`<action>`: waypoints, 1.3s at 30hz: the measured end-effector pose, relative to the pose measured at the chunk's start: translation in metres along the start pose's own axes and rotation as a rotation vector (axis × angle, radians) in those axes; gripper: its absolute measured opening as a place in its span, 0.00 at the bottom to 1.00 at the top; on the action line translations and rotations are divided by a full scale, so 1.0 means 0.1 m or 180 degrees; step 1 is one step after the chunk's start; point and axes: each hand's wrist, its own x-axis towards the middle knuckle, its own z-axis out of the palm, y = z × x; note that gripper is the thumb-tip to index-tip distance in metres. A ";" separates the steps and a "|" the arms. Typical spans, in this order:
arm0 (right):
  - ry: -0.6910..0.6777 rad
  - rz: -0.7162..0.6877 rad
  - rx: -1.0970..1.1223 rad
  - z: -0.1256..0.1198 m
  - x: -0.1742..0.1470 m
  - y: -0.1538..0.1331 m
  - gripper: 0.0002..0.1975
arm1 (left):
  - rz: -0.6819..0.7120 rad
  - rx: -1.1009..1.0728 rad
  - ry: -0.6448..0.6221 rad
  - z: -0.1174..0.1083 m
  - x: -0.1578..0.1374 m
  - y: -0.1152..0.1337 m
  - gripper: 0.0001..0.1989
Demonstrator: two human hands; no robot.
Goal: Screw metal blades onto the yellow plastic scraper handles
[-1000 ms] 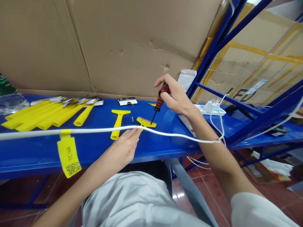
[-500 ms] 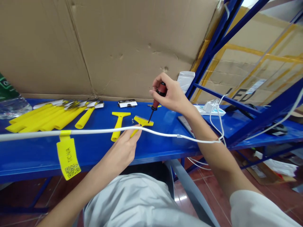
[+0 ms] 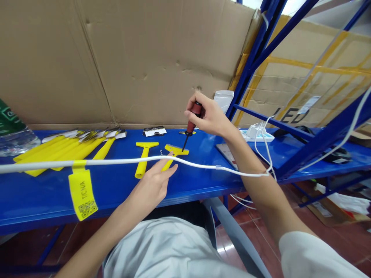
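My right hand (image 3: 207,114) grips a red and black screwdriver (image 3: 191,125) upright, its thin shaft pointing down. The tip meets the head of a yellow scraper (image 3: 183,151) lying on the blue table. My left hand (image 3: 155,181) holds that scraper's handle between index finger and thumb, with the index fingertip by the head; the handle's lower end is partly hidden. Just left lies another yellow scraper (image 3: 143,158), apart from my fingers. A few tiny dark screws (image 3: 161,152) sit between the two. A white cable (image 3: 197,165) crosses in front of my hands.
Several yellow scrapers (image 3: 72,144) are piled at the left beside a water bottle (image 3: 14,131). A small black and white packet (image 3: 154,131) lies at the back. A phone (image 3: 227,154) and a power strip (image 3: 261,135) are on the right, near a blue frame post (image 3: 249,65).
My left thumb has moved out to the right of the scraper's handle. The screwdriver stays on the scraper's head. The view has shifted slightly.
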 end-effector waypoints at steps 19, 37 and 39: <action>0.0348 -0.0104 -0.0374 -0.10 -0.14 0.01 0.15 | -0.0622 0.0781 -0.0527 0.03 0.00 0.08 0.26; -0.1663 0.0273 -0.0842 -0.72 0.25 -0.14 0.12 | -0.0621 0.1637 -0.1430 -0.05 0.25 0.24 0.30; -0.1687 0.0266 -0.0931 -0.76 0.25 -0.12 0.14 | -0.0616 0.1649 -0.1398 -0.03 0.23 0.24 0.30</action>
